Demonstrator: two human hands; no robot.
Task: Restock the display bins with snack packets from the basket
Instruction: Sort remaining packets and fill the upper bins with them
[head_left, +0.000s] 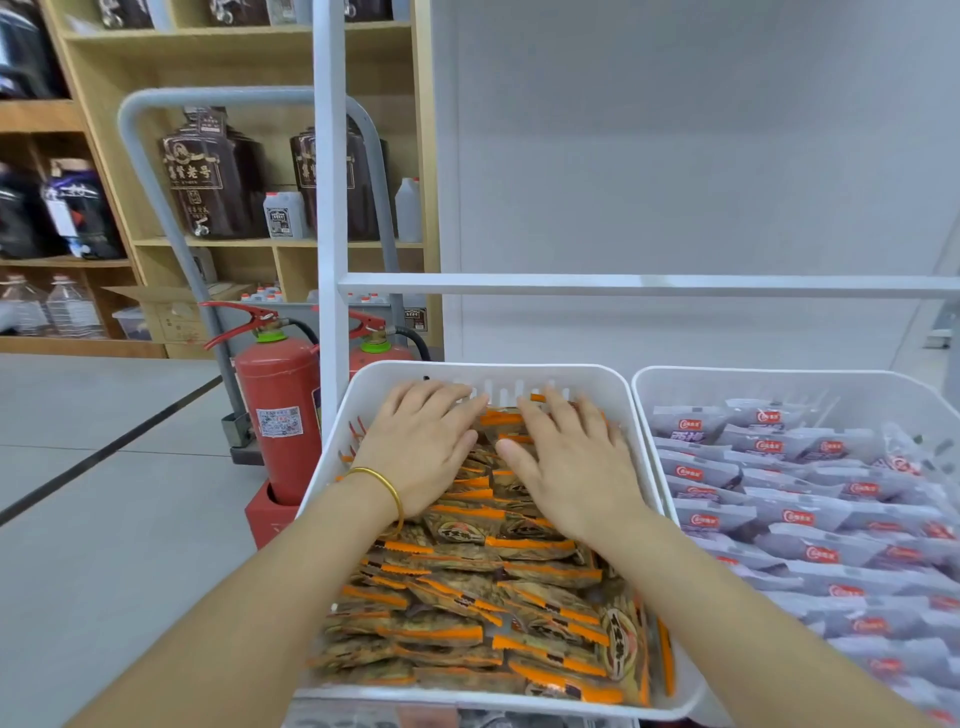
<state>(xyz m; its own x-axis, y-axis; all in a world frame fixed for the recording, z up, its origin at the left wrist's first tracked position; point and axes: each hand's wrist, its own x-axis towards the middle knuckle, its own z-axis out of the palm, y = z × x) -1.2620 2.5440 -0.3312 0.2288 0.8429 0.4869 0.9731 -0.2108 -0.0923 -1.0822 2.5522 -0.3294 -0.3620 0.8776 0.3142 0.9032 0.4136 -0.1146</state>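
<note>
Both hands, left (421, 447) and right (566, 467), lie flat with fingers spread on orange packets (467, 597) in a white bin (332, 457), gripping nothing. Pressing harder could crush packets or slide some over the rim.

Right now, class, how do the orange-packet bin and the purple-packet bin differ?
The orange-packet bin holds brown, orange-edged packets; the purple-packet bin holds pale purple ones with red logos. The left hand and right hand rest in the orange-packet bin; the purple-packet bin is untouched. Both are white.

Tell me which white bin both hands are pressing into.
The left bin holding orange-edged brown packets; the right bin of purple-grey packets is untouched.
</note>
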